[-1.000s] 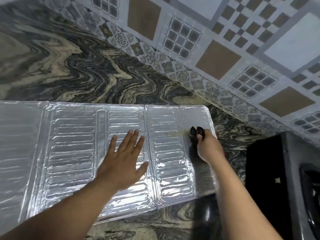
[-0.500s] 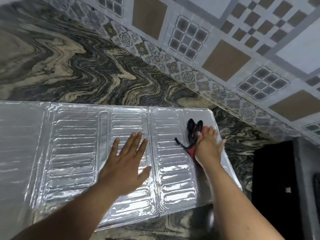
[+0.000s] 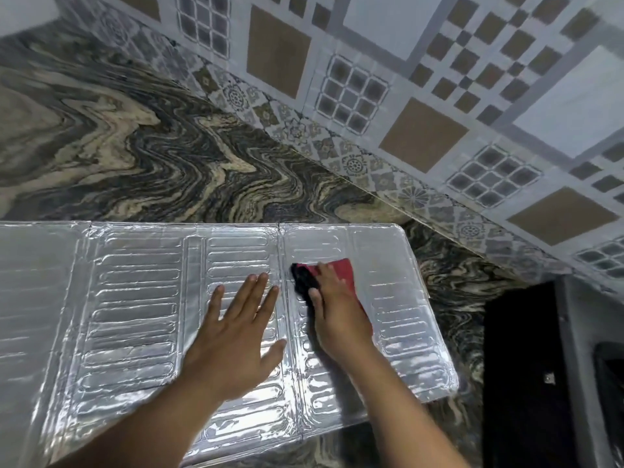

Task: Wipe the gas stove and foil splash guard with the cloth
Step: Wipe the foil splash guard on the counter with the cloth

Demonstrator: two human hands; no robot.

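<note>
The silver foil splash guard lies flat on the marbled counter, folded panels ribbed with embossed slots. My left hand rests flat on its middle panel, fingers straight and spread. My right hand presses a red and black cloth onto the right panel, just right of the fold line; the fingers lie over the cloth and most of it is hidden under the palm. The gas stove shows only as a dark edge at the far right.
A black-and-beige marbled counter stretches behind the guard up to a patterned tile wall. A black block stands right of the guard, beside a grey surface.
My right hand has slid the cloth leftward across the right panel, towards the fold line and my left hand. The left hand has stayed flat in place.
</note>
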